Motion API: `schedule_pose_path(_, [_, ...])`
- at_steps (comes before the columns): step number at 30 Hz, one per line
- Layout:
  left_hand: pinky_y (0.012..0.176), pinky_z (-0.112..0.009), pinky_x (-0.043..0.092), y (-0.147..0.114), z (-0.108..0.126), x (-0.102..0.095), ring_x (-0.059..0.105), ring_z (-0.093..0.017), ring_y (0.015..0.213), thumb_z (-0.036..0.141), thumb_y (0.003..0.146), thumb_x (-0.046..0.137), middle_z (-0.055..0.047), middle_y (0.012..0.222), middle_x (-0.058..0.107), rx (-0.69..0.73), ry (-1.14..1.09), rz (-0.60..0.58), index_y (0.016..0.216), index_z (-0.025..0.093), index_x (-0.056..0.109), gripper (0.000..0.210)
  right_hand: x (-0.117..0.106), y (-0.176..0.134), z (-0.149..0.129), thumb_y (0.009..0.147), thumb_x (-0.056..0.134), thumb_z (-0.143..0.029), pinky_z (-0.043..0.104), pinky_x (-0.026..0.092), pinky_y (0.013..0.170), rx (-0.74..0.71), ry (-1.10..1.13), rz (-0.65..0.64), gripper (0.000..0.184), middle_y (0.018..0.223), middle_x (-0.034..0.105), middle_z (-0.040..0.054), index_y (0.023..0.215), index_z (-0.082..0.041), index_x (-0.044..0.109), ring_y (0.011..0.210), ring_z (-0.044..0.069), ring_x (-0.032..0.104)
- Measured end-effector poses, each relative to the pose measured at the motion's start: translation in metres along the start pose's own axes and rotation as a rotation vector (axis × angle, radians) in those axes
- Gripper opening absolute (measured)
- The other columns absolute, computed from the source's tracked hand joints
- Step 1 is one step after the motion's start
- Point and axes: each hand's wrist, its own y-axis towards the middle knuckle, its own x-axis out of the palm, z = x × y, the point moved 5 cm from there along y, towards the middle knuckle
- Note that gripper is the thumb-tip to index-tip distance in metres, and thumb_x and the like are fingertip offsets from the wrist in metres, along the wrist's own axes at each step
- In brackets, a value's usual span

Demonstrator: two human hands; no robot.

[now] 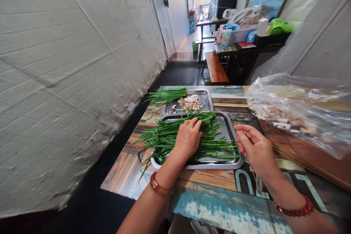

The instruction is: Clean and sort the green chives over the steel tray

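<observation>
A heap of long green garlic chives [156,136] lies across a metal tray [232,161], its thin ends hanging over the left rim. My left hand [188,137] is on top of the heap, fingers curled into the chives; its fingertips are partly hidden among them. Beside the tray's right rim, my right hand [252,146] pinches a thin bamboo skewer [257,182], which slants down past the palm toward me. Behind is a second metal tray [210,102] with another chive bundle [167,96] and chopped pale pieces [192,103]. One stick lies upright across that tray's front rim.
A bundle of skewers [307,161] lies on the wood-patterned table [128,168] at right, near a clear plastic bag [298,106] of pale pieces. A brown bench [216,67] and a loaded table stand beyond. A white wall [68,62] runs along the left.
</observation>
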Motion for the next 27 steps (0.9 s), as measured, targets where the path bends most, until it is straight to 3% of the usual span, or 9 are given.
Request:
schedule_pose_path(4, [0.084, -0.04, 0.045, -0.003, 0.003, -0.002, 0.055, -0.025, 0.1, 0.02, 0.084, 0.061, -0.01, 0.111, 0.063, 0.02, 0.079, -0.039, 0.113, 0.019, 0.061, 0.029, 0.0, 0.001, 0.003, 0.08, 0.066, -0.047, 0.023, 0.035, 0.041, -0.012, -0.017, -0.008, 0.033, 0.067, 0.053, -0.0035, 0.102, -0.022, 0.063, 0.046, 0.01, 0.045])
schedule_pose_path(7, [0.078, -0.035, 0.046, -0.006, 0.008, -0.006, 0.059, -0.023, 0.092, 0.025, 0.085, 0.061, -0.007, 0.096, 0.065, 0.106, 0.028, -0.095, 0.098, 0.02, 0.067, 0.015, 0.0, 0.002, 0.003, 0.081, 0.066, -0.045, 0.022, 0.036, 0.042, -0.028, -0.025, -0.004, 0.032, 0.068, 0.053, -0.0034, 0.102, -0.021, 0.062, 0.047, 0.009, 0.044])
schedule_pose_path(10, [0.076, -0.032, 0.047, -0.006, 0.006, -0.005, 0.062, -0.02, 0.086, 0.028, 0.09, 0.056, -0.006, 0.091, 0.067, 0.103, -0.051, -0.088, 0.097, 0.02, 0.067, 0.015, -0.001, 0.002, 0.001, 0.083, 0.064, -0.043, 0.022, 0.037, 0.043, -0.039, -0.027, -0.007, 0.029, 0.067, 0.053, -0.0037, 0.102, -0.021, 0.063, 0.047, 0.009, 0.045])
schedule_pose_path(18, [0.079, -0.036, 0.048, -0.005, -0.004, -0.004, 0.061, -0.024, 0.093, 0.021, 0.086, 0.059, -0.009, 0.1, 0.067, -0.056, 0.038, 0.012, 0.124, 0.016, 0.052, 0.039, -0.002, 0.0, -0.002, 0.083, 0.064, -0.043, 0.023, 0.039, 0.045, -0.054, -0.054, 0.001, 0.027, 0.069, 0.056, -0.0033, 0.101, -0.024, 0.064, 0.048, 0.01, 0.046])
schedule_pose_path(21, [0.087, -0.041, 0.046, -0.003, -0.002, -0.009, 0.056, -0.028, 0.109, 0.023, 0.082, 0.064, -0.012, 0.121, 0.06, -0.04, 0.083, 0.045, 0.131, 0.018, 0.047, 0.052, 0.0, 0.001, -0.002, 0.084, 0.064, -0.043, 0.023, 0.039, 0.045, -0.048, -0.053, -0.002, 0.027, 0.068, 0.055, -0.0036, 0.101, -0.023, 0.063, 0.047, 0.009, 0.046])
schedule_pose_path(24, [0.098, -0.042, 0.042, -0.002, 0.0, -0.002, 0.048, -0.027, 0.124, 0.018, 0.085, 0.058, -0.013, 0.138, 0.051, 0.034, 0.06, -0.024, 0.133, 0.018, 0.046, 0.05, 0.001, 0.001, -0.003, 0.083, 0.064, -0.042, 0.022, 0.038, 0.043, -0.041, -0.03, -0.001, 0.026, 0.067, 0.054, -0.0039, 0.1, -0.022, 0.063, 0.047, 0.008, 0.045])
schedule_pose_path(27, [0.102, -0.043, 0.038, -0.001, -0.003, 0.008, 0.046, -0.027, 0.128, 0.023, 0.09, 0.052, -0.016, 0.142, 0.048, 0.014, 0.088, -0.113, 0.134, 0.014, 0.046, 0.046, 0.002, 0.002, -0.003, 0.083, 0.064, -0.042, 0.021, 0.037, 0.043, -0.055, -0.014, -0.008, 0.027, 0.066, 0.054, -0.0041, 0.1, -0.021, 0.063, 0.046, 0.008, 0.046])
